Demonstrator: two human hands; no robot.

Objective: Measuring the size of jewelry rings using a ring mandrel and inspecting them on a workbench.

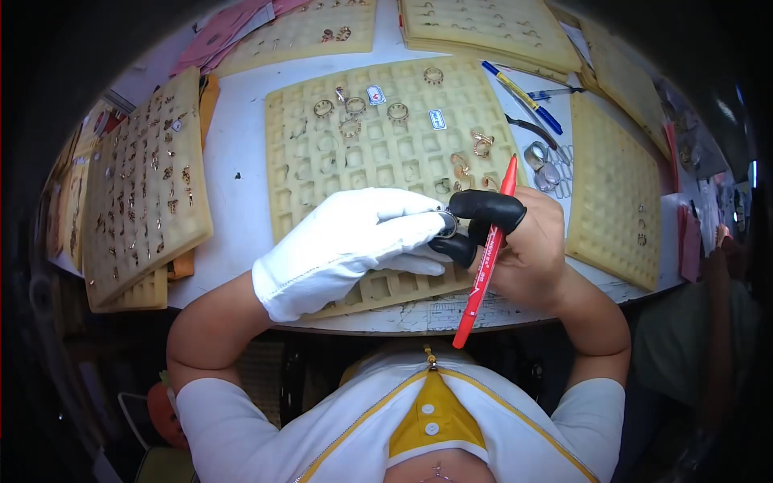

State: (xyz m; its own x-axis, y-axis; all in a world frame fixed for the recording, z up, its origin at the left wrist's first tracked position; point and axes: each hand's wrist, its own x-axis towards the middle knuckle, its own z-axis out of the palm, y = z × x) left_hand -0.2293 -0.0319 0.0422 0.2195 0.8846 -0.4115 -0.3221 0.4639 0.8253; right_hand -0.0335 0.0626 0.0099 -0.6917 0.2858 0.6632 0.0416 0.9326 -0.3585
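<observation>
My left hand point(342, 245), in a white glove, is closed with its fingertips pinching a small ring point(448, 224). Opposite it, my right hand point(523, 245), wearing black finger covers on thumb and forefinger, also touches the ring. A red marker pen point(481, 288) lies slantwise across my right hand, held between the fingers. Beneath both hands is a yellowish tray point(282, 113) of square pockets. Several rings, among them one ring point(433, 76) at the far edge, sit in it with a paper tag point(436, 120) and a second tag point(375, 95).
At the left stands a tilted tray point(201, 221) full of small jewellery. More trays lie at the back, including a stacked one point(483, 50), and another tray point(612, 185) is at the right. A blue-and-yellow pen point(523, 97), dark-handled pliers point(531, 129) and metal pieces point(543, 165) lie between.
</observation>
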